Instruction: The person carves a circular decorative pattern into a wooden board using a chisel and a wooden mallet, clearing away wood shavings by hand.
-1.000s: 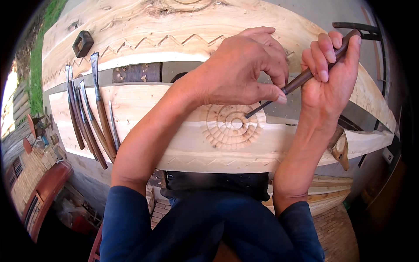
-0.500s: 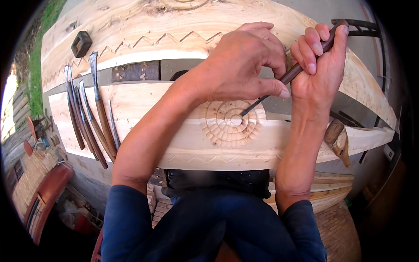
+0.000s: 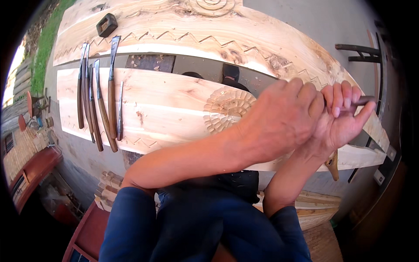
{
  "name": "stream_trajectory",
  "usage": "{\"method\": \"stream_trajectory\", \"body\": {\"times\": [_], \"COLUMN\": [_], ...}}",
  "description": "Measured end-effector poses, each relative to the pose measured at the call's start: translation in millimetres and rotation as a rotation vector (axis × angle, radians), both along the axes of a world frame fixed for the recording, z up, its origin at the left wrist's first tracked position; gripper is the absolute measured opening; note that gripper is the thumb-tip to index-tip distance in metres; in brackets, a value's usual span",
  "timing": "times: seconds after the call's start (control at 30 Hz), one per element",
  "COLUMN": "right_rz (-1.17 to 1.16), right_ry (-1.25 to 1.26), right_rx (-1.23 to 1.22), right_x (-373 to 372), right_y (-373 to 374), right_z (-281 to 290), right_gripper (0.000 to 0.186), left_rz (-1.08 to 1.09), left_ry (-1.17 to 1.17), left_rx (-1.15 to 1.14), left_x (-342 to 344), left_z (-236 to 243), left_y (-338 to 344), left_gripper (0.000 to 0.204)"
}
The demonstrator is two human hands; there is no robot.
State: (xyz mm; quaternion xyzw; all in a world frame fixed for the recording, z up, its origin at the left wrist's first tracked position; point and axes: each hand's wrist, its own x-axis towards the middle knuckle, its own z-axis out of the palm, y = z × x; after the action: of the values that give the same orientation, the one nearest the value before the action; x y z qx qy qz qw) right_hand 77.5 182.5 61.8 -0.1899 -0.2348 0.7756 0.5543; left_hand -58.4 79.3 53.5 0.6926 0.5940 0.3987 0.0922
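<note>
My right hand [image 3: 340, 111] grips the dark wooden handle of a carving chisel [image 3: 363, 100], whose end sticks out to the right. Pressed up against it, my left hand [image 3: 283, 118] is closed with its fingers curled toward the tool's shaft. Both hands hide the blade and tip. Beneath my left wrist lies a pale board [image 3: 170, 94] with a round carved rosette [image 3: 227, 107] of ringed petals, its right part covered. Several carving chisels [image 3: 99, 105] with dark handles lie side by side at the board's left end.
Behind lies a second long board [image 3: 187, 28] with a zigzag groove and carved rings. A dark metal block with a hole [image 3: 107, 25] rests on it. A wooden piece [image 3: 332, 168] shows below my right wrist. Wood chips lie on a dark support [image 3: 150, 62] between the boards.
Both hands have moved right with the chisel, away from the rosette's centre. My left hand has closed and come against the right. The view has shifted, so the boards appear turned.
</note>
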Motion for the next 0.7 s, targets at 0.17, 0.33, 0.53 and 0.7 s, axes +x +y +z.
{"method": "stream_trajectory", "body": {"times": [0.17, 0.33, 0.53, 0.7], "right_rz": [-0.024, 0.003, 0.048, 0.41], "right_ry": [-0.164, -0.462, -0.932, -1.143], "right_rx": [-0.006, 0.01, 0.211, 0.43], "right_x": [67.7, 122.9, 123.7, 145.0], "right_y": [-13.3, -16.7, 0.7, 36.1], "right_z": [4.7, -0.4, 20.2, 47.5], "right_gripper": [0.043, 0.03, 0.02, 0.025], "left_rz": [0.03, 0.082, 0.141, 0.156], "left_ry": [-0.043, 0.061, -0.018, 0.017], "left_rx": [0.08, 0.164, 0.15, 0.18], "left_x": [60.4, 60.2, 62.0, 58.5], "left_z": [-25.2, -40.9, -49.6, -45.1], "left_y": [-10.6, -18.8, -14.0, -19.5], "left_gripper": [0.04, 0.052, 0.052, 0.043]}}
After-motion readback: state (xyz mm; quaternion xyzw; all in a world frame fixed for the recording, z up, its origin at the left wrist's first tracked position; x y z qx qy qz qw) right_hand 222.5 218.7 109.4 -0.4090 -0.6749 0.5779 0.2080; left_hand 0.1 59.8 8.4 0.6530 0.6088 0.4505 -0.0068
